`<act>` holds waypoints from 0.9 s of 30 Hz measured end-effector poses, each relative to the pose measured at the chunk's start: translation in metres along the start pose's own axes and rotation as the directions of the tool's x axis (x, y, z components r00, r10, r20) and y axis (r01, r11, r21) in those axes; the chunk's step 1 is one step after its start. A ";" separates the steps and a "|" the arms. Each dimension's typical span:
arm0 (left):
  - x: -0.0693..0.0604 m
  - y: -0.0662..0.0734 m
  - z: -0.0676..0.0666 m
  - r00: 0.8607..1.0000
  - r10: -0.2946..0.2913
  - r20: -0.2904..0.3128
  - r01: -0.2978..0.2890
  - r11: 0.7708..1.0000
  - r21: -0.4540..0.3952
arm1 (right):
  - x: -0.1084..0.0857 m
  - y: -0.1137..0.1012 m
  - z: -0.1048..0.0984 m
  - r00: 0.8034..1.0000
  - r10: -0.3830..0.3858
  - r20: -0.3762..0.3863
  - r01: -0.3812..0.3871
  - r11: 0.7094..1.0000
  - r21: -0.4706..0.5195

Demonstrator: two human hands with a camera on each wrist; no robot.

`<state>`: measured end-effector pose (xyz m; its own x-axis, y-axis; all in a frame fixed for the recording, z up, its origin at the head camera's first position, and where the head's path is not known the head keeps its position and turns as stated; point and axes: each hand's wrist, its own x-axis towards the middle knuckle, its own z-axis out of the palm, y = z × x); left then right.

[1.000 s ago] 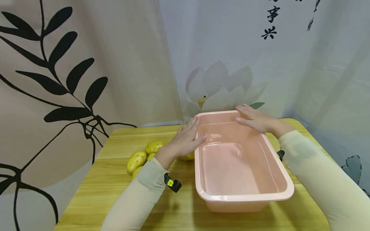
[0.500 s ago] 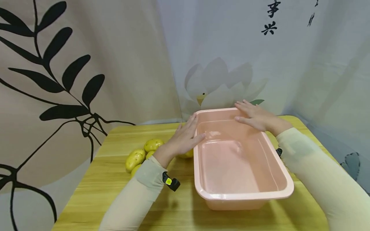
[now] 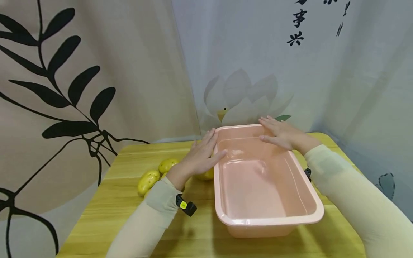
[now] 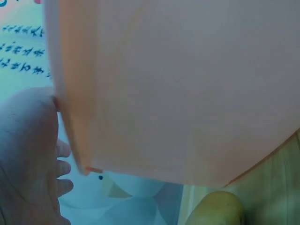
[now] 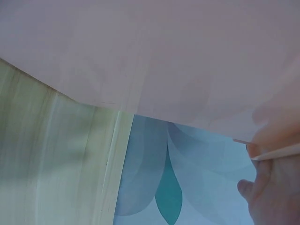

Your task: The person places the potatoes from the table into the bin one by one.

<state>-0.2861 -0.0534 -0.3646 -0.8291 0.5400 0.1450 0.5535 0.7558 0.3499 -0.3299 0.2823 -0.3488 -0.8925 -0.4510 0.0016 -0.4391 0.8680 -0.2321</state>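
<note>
A pink rectangular plastic basin [image 3: 267, 220] stands on the table in the head view, with nothing visible inside. My left hand [image 3: 198, 157] touches its left rim near the far corner, fingers extended and thumb over the edge. On the far right corner rests my right hand [image 3: 280, 135], its fingers straight and its thumb inside the rim. The left wrist view shows the basin's outer wall [image 4: 187, 93] beside the left hand [image 4: 28, 150]. In the right wrist view, the right hand [image 5: 276, 192] is at the rim, partly cut off by the frame.
Several yellow potatoes [image 3: 148, 182] lie left of the basin, partly hidden behind the left arm; one potato [image 3: 206, 175] sits close to the basin's side. The wooden table [image 3: 96, 218] ends at a printed curtain [image 3: 145, 71] behind.
The head view shifts slightly. Both hands and the basin keep their places relative to the table and to each other.
</note>
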 end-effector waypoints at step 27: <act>-0.087 -0.066 -0.027 0.996 -0.086 0.012 0.084 0.990 0.115 | -0.003 -0.004 -0.001 1.000 -0.014 0.010 0.014 1.000 0.027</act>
<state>-0.2520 -0.1601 -0.3756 -0.8728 0.4770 0.1035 0.4869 0.8361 0.2526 -0.3255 0.2808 -0.3466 -0.8851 -0.4654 -0.0045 -0.4486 0.8557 -0.2581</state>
